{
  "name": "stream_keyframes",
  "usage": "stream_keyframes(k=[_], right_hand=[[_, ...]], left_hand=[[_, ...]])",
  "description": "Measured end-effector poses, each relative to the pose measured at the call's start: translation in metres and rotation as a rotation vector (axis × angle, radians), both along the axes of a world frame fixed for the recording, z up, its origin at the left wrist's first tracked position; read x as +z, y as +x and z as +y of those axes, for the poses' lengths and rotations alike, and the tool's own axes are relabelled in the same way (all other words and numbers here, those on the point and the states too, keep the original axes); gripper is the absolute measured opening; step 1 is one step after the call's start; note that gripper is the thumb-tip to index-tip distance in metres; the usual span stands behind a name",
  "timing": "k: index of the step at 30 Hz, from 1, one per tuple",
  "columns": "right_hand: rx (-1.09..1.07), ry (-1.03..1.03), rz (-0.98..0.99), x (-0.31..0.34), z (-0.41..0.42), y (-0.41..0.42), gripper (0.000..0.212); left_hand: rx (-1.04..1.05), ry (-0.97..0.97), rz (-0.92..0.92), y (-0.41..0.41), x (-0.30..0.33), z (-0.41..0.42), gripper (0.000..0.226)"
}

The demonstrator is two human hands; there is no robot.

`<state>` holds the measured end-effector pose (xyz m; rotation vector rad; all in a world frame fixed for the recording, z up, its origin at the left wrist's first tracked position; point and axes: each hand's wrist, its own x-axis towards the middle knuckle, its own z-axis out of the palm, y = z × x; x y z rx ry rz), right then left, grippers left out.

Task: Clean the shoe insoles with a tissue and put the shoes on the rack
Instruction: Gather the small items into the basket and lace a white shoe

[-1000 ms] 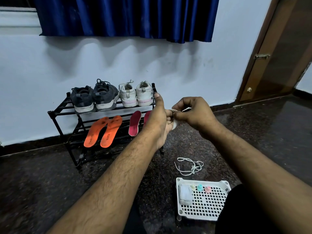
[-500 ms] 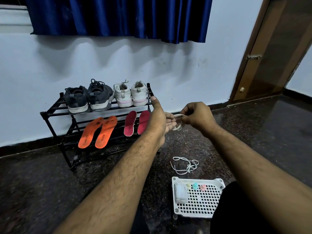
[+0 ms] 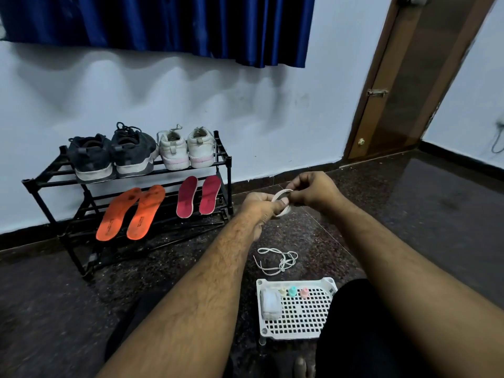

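Item: black two-tier shoe rack (image 3: 229, 170), standing against the pale wall at about 10 o'clock from the hands.
Top tier: pair of dark grey sneakers (image 3: 111, 156) to the left; pair of white sneakers (image 3: 186, 150) just beside them to the right, heels toward the camera.
Lower tier: two orange insoles (image 3: 131, 212) leaning to the left; two red insoles (image 3: 198, 196) leaning to the right, near the rack's right post.

Item: left hand (image 3: 260, 207), fingers curled, gripping a coiled white shoelace (image 3: 281, 201) between thumb and fingers.
Item: right hand (image 3: 313, 189), at 2 o'clock from the left hand and touching it across the lace, fingertips pinching the upper loop of the same shoelace. Both hands are raised above the floor, well apart from the rack; the red insoles lie at 9 o'clock from them.

Item: second white shoelace (image 3: 278, 260), loose in a tangle on the dark speckled floor (image 3: 54, 309), at 6 o'clock below the hands.
Item: white perforated tray (image 3: 297, 334), at 6 o'clock from the loose lace, near the person's right knee. Contents: a pale folded tissue wad (image 3: 270, 304) at its left edge; three small pieces, yellow, teal and pink (image 3: 292, 291), in a row along its far rim.

Surroundings: blue curtain (image 3: 163, 25) at 12 o'clock; brown door (image 3: 403, 85) at 2 o'clock.
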<state>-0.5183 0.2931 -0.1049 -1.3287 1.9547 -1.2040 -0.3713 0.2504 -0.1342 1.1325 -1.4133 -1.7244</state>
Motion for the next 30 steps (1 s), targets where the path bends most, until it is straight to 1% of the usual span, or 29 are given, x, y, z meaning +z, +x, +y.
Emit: stream_keyframes(k=[2, 4, 6, 9, 12, 15, 18, 20, 22, 26, 30], right_hand=[[0.002, 0.030, -0.021, -0.007, 0.005, -0.010, 0.016], [-0.017, 0.062, -0.051, -0.014, 0.009, -0.019, 0.019], [-0.044, 0.097, -0.116, -0.023, 0.010, -0.027, 0.023], [-0.058, 0.170, -0.170, -0.039, 0.009, -0.034, 0.025], [-0.059, 0.201, -0.176, -0.052, 0.002, -0.046, 0.024], [-0.039, 0.216, -0.170, -0.062, -0.005, -0.060, 0.019], [-0.016, 0.236, -0.156, -0.084, -0.007, -0.075, 0.019], [-0.020, 0.264, -0.148, -0.111, -0.003, -0.084, 0.022], [-0.044, 0.302, -0.153, -0.151, 0.006, -0.091, 0.023], [-0.091, 0.444, -0.184, -0.234, 0.033, -0.099, 0.022], [-0.190, 0.500, -0.175, -0.290, 0.057, -0.109, 0.024]], left_hand=[[0.001, 0.002, 0.017, -0.006, -0.007, 0.004, 0.012], [-0.008, 0.024, 0.026, -0.012, -0.013, 0.006, 0.012], [-0.039, 0.049, -0.002, -0.017, -0.018, 0.005, 0.005], [-0.038, 0.076, -0.048, -0.024, -0.031, 0.000, 0.011], [-0.024, 0.094, -0.027, -0.033, -0.044, -0.007, 0.013], [0.001, 0.105, -0.032, -0.045, -0.054, -0.014, 0.013], [0.024, 0.126, -0.097, -0.060, -0.075, -0.021, 0.019], [0.045, 0.164, -0.157, -0.069, -0.098, -0.022, 0.026], [0.056, 0.211, -0.220, -0.074, -0.127, -0.018, 0.030], [0.013, 0.238, -0.306, -0.070, -0.204, 0.003, 0.031], [0.003, 0.223, -0.395, -0.058, -0.261, 0.027, 0.029]])
